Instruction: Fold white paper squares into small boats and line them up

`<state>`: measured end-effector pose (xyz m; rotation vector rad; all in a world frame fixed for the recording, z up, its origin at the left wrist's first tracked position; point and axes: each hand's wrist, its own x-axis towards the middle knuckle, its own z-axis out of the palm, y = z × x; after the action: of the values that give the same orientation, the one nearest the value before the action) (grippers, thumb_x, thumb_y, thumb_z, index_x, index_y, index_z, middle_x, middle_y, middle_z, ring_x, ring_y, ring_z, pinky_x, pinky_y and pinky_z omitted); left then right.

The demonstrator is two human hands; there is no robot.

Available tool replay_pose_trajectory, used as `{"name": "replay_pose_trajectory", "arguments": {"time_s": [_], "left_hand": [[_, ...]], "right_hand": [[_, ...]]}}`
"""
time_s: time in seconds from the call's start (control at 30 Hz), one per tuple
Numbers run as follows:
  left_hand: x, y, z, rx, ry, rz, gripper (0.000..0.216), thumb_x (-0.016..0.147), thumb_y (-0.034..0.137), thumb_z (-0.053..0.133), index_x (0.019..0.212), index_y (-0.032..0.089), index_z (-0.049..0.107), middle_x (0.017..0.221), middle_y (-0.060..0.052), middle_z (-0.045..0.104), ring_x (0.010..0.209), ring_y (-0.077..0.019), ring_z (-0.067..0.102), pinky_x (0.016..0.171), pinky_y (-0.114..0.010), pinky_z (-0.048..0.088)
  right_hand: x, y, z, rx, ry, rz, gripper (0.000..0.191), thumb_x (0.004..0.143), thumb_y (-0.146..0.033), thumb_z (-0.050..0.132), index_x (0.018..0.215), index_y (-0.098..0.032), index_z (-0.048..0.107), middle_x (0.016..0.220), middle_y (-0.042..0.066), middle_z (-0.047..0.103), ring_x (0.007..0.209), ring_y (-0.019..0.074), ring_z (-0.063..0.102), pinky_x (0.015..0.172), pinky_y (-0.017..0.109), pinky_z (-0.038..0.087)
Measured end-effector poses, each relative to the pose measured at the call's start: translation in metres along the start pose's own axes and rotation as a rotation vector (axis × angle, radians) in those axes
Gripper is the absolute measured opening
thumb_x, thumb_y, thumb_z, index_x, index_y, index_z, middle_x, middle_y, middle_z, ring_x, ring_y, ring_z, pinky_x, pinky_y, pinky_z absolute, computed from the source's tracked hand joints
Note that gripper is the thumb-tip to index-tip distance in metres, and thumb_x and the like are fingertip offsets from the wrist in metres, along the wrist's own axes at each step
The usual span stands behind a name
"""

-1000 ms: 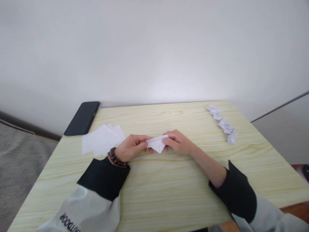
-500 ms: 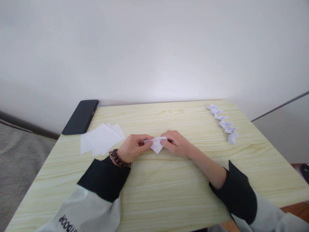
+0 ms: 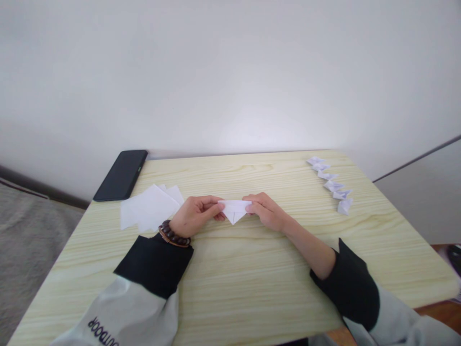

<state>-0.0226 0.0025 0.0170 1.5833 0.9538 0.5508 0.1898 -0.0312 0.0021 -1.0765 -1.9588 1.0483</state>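
A small white folded paper (image 3: 234, 210), flat along its top edge and tapering to a point below, was pinched at its ends by the left hand (image 3: 196, 215) and the right hand (image 3: 264, 211), just above the pale wood-grain surface (image 3: 252, 283). Loose white sheets (image 3: 149, 207) lay left of it, beside a glossy black phone (image 3: 121, 175). A row of small folded pieces (image 3: 333, 184) lay well apart on the right.

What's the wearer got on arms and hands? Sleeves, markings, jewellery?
The left hand and right hand are bare, no gloves. Sleeves are pale grey with black cuffs; the left sleeve carries black OUTDOOR lettering. A dark brown bead bracelet sits on the left wrist.
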Motion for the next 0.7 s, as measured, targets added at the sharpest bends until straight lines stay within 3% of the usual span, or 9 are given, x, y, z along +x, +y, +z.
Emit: {"name": "replay_pose_trajectory", "arguments": {"time_s": [0.13,0.37,0.5,0.7], "left_hand": [[-0.0001,-0.0008,0.0034,0.017,0.022,-0.035,0.033,0.070,0.045,0.065,0.079,0.013,0.068,0.068,-0.004,0.072,0.063,-0.0158,0.066,0.064,-0.024,0.054],[-0.0005,-0.0033,0.0007,-0.020,0.070,-0.020,0.032,0.070,0.034,0.062,0.089,0.009,0.070,0.064,-0.004,0.071,0.061,-0.0160,0.066,0.065,-0.025,0.055],[-0.0005,0.0008,-0.0018,-0.043,0.069,0.014,0.029,0.069,0.028,0.059,0.088,0.009,0.070,0.061,-0.004,0.071,0.059,-0.0159,0.066,0.064,-0.025,0.055],[-0.0013,0.0026,0.0020,-0.036,0.107,0.024,0.029,0.069,0.031,0.061,0.088,0.010,0.068,0.059,-0.004,0.070,0.057,-0.0164,0.065,0.061,-0.026,0.055]], "right_hand": [[0.0003,-0.0005,0.0041,-0.067,0.033,-0.005,0.031,0.084,-0.029,0.042,0.056,-0.018,0.039,0.050,-0.006,0.033,0.047,0.0072,0.031,0.048,0.022,0.023],[0.0006,0.0009,0.0037,0.002,0.017,0.013,0.025,0.081,-0.025,0.038,0.057,-0.019,0.036,0.050,-0.006,0.032,0.047,0.0077,0.030,0.047,0.022,0.023],[-0.0001,0.0014,0.0014,0.046,-0.004,0.008,0.022,0.079,-0.022,0.036,0.057,-0.018,0.038,0.052,-0.004,0.038,0.053,0.0099,0.037,0.053,0.023,0.027],[-0.0004,0.0021,0.0032,0.021,0.034,0.032,0.028,0.085,-0.028,0.038,0.058,-0.018,0.038,0.053,-0.005,0.034,0.051,0.0087,0.033,0.051,0.023,0.024]]}}
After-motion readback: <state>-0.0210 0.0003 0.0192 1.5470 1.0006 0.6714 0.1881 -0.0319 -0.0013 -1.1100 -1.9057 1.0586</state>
